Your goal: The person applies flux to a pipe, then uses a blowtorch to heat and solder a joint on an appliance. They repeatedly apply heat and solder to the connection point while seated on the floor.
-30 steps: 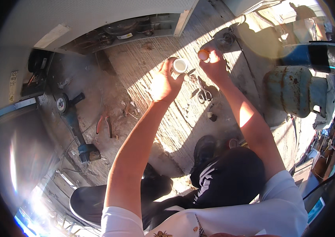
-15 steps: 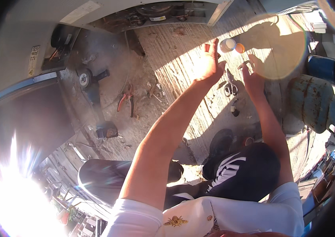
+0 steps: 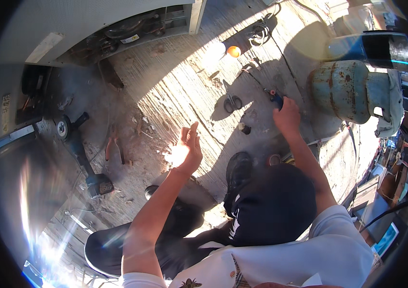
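My left hand [image 3: 187, 150] hovers in sunlight over the boards, fingers extended, holding nothing. My right hand [image 3: 286, 115] is closed on a small dark-blue tool [image 3: 275, 97] with a red part at its tip, beside the blue-grey rusty gas cylinder [image 3: 343, 91]. Between and beyond my hands lie scissors [image 3: 233, 103] and a small dark-and-pale piece [image 3: 244, 128]. Farther up, a white container [image 3: 213, 53], washed out by glare, sits beside an orange lid [image 3: 234, 51].
An angle grinder [image 3: 83, 158] and red-handled pliers [image 3: 115, 148] lie left on the weathered boards [image 3: 165, 86]. A grey appliance with an open compartment [image 3: 132, 31] stands along the top and left. A cable coil [image 3: 260, 31] and piled clutter [image 3: 382, 187] are farther right. My knees are at the bottom.
The container and lid have been set down on the boards. My left hand has drawn back toward me, empty. My right hand has moved down and right and taken hold of the small tool.
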`<state>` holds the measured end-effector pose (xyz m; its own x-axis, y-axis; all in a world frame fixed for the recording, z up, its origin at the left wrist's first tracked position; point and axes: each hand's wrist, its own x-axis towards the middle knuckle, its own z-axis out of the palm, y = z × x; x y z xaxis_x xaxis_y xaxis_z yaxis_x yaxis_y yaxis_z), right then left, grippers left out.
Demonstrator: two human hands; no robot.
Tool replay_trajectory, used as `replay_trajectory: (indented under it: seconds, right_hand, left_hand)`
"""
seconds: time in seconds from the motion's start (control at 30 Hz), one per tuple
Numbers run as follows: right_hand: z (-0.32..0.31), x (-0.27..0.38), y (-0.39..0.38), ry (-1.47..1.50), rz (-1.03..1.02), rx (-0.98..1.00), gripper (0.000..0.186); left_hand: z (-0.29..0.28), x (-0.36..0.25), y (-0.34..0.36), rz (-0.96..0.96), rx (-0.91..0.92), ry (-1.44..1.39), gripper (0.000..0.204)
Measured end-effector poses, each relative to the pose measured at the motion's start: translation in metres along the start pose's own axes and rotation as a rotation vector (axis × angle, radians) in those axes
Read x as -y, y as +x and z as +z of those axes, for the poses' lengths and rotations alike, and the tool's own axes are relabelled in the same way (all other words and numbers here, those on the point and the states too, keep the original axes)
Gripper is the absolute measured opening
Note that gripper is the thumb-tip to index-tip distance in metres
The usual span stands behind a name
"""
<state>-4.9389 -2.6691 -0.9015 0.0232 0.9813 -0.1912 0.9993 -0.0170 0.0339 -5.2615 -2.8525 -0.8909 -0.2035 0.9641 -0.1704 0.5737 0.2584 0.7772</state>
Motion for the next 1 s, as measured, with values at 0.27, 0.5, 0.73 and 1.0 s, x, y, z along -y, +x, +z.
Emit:
replay_trajectory:
  seconds: [0.27,0.5,0.73,1.0]
  right_hand:
    - [-0.019,-0.037,0.006,0.34,-0.114,0.161,0.034]
    - [-0.073,-0.013,-0.033,0.67,-0.282,0.429,0.031]
    - [-0.055,0.08,-0.056,0.829,-0.551,0.611,0.028]
    - [-0.062,0.137,-0.054,1.166,-0.232,1.351,0.025]
  left_hand:
    - [-0.002,-0.026,0.01,0.081,0.046,-0.141,0.026]
    - [0.007,-0.092,0.009,0.251,0.083,-0.049,0.032]
    - [-0.001,-0.108,0.014,0.18,-0.12,0.016,0.037]
    - [-0.03,-0.059,0.027,0.187,-0.157,-0.031,0.021]
